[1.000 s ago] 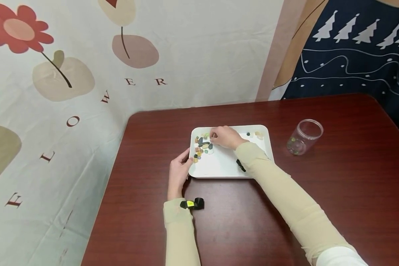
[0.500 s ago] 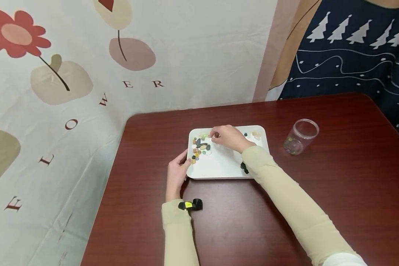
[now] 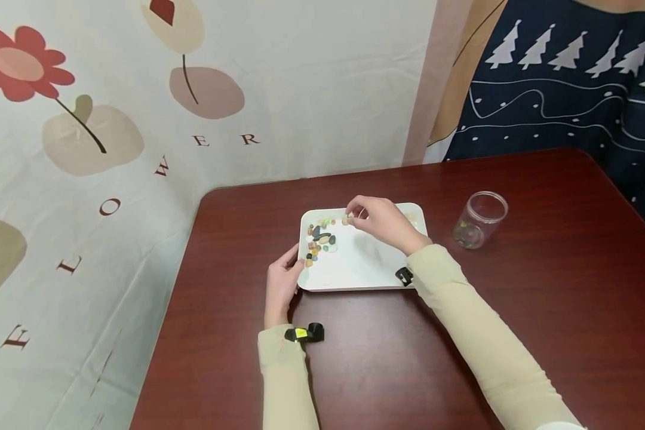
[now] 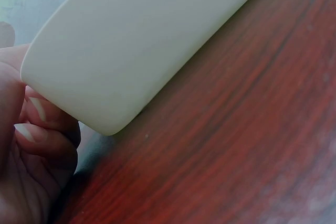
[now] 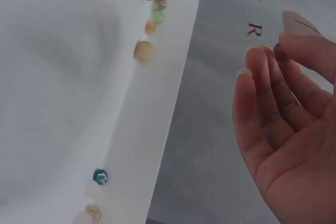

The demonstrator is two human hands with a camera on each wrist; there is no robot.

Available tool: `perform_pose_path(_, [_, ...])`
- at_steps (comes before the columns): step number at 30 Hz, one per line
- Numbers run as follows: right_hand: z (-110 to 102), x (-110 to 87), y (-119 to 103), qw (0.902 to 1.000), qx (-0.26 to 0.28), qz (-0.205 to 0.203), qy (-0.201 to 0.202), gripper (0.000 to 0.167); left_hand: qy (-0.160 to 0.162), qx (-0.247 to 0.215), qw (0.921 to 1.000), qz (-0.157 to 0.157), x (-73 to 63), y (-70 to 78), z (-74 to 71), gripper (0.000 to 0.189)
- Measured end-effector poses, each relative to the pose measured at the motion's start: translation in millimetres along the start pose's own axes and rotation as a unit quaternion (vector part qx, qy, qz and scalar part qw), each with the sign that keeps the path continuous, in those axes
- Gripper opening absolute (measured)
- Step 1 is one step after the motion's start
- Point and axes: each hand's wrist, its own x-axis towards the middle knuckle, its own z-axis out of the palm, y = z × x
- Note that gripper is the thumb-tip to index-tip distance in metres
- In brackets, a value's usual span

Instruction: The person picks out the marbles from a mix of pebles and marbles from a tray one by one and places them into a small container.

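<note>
At the near-left side of the white tray, my left hand grips the rim. The left wrist view shows its fingers curled against the tray wall. My right hand is over the far rim. In the right wrist view, its thumb and a finger pinch a small dark brown pebble. Close to those fingers, a round tan pebble lies by the rim. Dark flat stones and several small coloured pebbles line the tray's left side.
A clear jar, with a few greenish pieces low inside, stands right of the tray on the dark red table. A teal bead and pale pebbles lie along the far rim. A printed cloth hangs behind.
My right hand has moved right along the far rim, uncovering small pebbles where it was. The left hand keeps its grip on the tray. The head view has shifted slightly.
</note>
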Motion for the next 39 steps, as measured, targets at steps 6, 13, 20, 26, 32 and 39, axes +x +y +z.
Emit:
perform_pose_path(6, [-10.4, -15.3, -2.9, 0.9998, 0.001, -0.002, 0.022, 0.011, 0.010, 0.004, 0.9999, 0.012, 0.6, -1.4, 0.9, 0.035])
perform_pose_path(13, [-18.5, -36.1, -3.9, 0.9983, 0.015, -0.013, 0.055, 0.014, 0.013, 0.014, 0.9998, 0.006, 1.3, -0.2, 3.2, 0.035])
perform_pose_path(20, [-21.9, -55.8, -2.0, 0.9959, 0.036, -0.029, 0.078, 0.013, 0.005, 0.019, 0.9998, -0.006, 0.5, 0.8, 4.1, 0.036])
perform_pose_path(26, [-25.0, -70.4, 0.6, 0.9914, 0.056, -0.024, 0.115, 0.016, -0.005, 0.016, 0.9997, -0.016, -6.1, 10.1, 1.8, 0.037])
perform_pose_path(32, [-28.0, -83.7, 7.8, 0.9828, 0.079, -0.009, 0.167, 0.023, -0.005, 0.019, 0.9997, -0.018, -0.7, 2.2, 0.9, 0.037])
perform_pose_path(39, [-39.7, -92.4, 10.2, 0.9752, 0.090, 0.013, 0.202, 0.024, 0.003, 0.025, 0.9995, -0.017, -0.8, 2.4, -0.3, 0.035])
